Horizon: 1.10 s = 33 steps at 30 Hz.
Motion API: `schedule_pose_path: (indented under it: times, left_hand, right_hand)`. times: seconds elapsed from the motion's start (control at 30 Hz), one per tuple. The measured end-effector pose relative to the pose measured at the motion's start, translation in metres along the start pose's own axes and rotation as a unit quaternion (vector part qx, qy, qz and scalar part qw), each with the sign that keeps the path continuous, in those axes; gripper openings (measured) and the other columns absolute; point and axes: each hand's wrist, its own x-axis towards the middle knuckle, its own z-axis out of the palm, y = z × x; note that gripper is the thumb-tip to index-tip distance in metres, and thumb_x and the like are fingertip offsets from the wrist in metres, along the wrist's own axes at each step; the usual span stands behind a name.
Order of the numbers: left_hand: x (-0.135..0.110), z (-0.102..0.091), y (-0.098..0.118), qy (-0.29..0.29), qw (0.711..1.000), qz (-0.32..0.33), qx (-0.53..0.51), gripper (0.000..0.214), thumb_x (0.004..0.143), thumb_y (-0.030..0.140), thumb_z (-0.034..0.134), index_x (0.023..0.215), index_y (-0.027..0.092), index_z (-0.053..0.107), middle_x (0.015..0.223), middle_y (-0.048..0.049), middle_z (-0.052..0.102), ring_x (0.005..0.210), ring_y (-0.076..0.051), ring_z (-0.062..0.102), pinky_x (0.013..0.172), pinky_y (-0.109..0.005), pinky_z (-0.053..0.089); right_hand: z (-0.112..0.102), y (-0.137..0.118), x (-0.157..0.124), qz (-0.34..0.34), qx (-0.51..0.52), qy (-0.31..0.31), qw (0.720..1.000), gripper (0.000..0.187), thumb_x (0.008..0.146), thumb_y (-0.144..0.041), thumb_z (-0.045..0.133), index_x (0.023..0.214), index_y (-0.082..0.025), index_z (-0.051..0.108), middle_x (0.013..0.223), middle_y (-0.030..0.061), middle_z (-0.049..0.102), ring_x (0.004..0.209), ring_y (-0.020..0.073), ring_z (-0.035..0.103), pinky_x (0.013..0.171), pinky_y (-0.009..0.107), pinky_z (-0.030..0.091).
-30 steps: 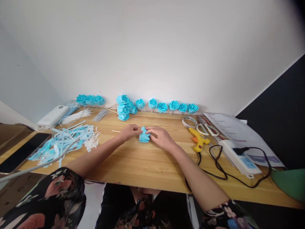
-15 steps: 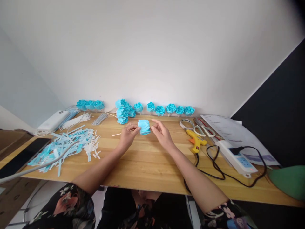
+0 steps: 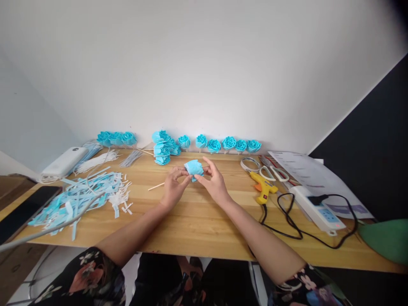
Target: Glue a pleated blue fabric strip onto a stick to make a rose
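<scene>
A light blue artificial flower (image 3: 194,168) is held above the table between my two hands, its petals layered and its pale base side toward the left. My left hand (image 3: 174,183) is closed on its left and lower side, thumb and fingers pinching it. A thin pale wooden stick (image 3: 155,186) sticks out to the left behind that hand; its join to the flower is hidden. My right hand (image 3: 214,180) pinches the flower's right edge, with thumb at the lower petals and index finger raised.
Finished blue flowers (image 3: 228,143) line the wall, more stacked (image 3: 162,148) left of centre. Blue and white scraps (image 3: 79,199), a phone (image 3: 28,210) and a power bank (image 3: 64,162) lie left. Right are a yellow glue gun (image 3: 263,187), scissors (image 3: 274,174), tape roll (image 3: 250,164) and power strip (image 3: 318,212).
My right thumb and fingers have closed in on the flower's right side. The flower has tilted and turned a little, and more of the stick shows at the left.
</scene>
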Motion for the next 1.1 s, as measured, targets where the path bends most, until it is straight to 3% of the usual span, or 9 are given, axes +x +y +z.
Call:
schedule_pose_path:
  times: [0.37,0.57,0.73,1.1]
  left_hand:
    - [0.0,0.001,0.004,-0.025,0.999,-0.009,0.041,0.014,0.082,0.029,0.067,0.072,0.019,0.064,0.087,-0.0054,0.069,0.088,-0.022,0.062,0.085,-0.036,0.047]
    - [0.001,-0.001,0.005,-0.023,0.999,0.014,0.023,0.014,0.083,0.029,0.065,0.074,0.019,0.063,0.089,-0.0058,0.067,0.09,-0.021,0.061,0.085,-0.034,0.046]
    - [0.0,-0.001,0.005,-0.033,0.999,-0.002,0.01,0.017,0.085,0.032,0.064,0.075,0.019,0.063,0.089,-0.0059,0.066,0.091,-0.021,0.061,0.085,-0.033,0.045]
    - [0.001,-0.011,0.007,-0.027,0.999,-0.032,0.0,0.023,0.086,0.038,0.063,0.072,0.02,0.068,0.086,-0.0053,0.067,0.089,-0.022,0.06,0.086,-0.034,0.045]
  right_hand:
    - [0.008,0.005,-0.004,0.042,0.085,0.018,0.995,0.07,0.077,-0.029,0.07,0.141,-0.026,0.043,0.083,-0.0006,0.065,0.081,0.0185,0.064,0.077,0.032,0.053]
    - [0.005,0.003,-0.002,0.069,0.129,0.017,0.989,0.068,0.075,-0.032,0.071,0.137,-0.024,0.046,0.081,-0.0012,0.065,0.078,0.0173,0.063,0.074,0.031,0.052]
    - [0.004,-0.001,-0.001,0.074,0.155,0.018,0.985,0.068,0.074,-0.032,0.072,0.137,-0.022,0.047,0.075,-0.0044,0.059,0.071,0.0142,0.06,0.071,0.028,0.05]
    - [-0.008,-0.004,0.001,0.061,0.084,-0.03,0.994,0.059,0.084,-0.04,0.063,0.139,-0.022,0.051,0.087,0.0019,0.069,0.085,0.0189,0.065,0.084,0.033,0.051]
